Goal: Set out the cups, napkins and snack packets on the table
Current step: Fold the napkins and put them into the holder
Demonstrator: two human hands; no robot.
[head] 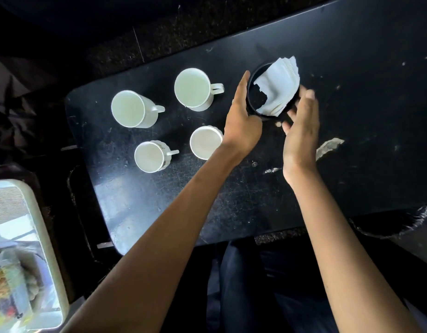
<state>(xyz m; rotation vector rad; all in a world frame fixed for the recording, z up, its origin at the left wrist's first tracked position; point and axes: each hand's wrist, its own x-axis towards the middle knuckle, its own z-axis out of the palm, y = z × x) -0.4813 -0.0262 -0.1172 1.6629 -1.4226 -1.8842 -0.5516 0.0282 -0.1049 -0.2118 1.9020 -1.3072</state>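
No text, label, brand, number or sign can be read anywhere in the view. The small white ribbed ceramic cup [152, 156] bears a dark printed mark near its rim, too small to make out, and the packets in the pale plastic tray [49, 236] at the left edge are blurred.

The table [351, 68] is black, scuffed with pale scratches and a light chipped patch [329, 146] toward 3 o'clock. Four cups are white: the two larger ones, at 10 o'clock [130, 109] and 11 o'clock [193, 88], look plain, while the smaller cup at 8 o'clock [151, 156] carries a dark printed motif on its side, too small to make out. The napkins [279, 87] at 1 o'clock are white, standing in a black round holder [252, 92]. At 7 o'clock, a pale off-white tray [39, 212] holds multicoloured, blurred packets [5, 284].
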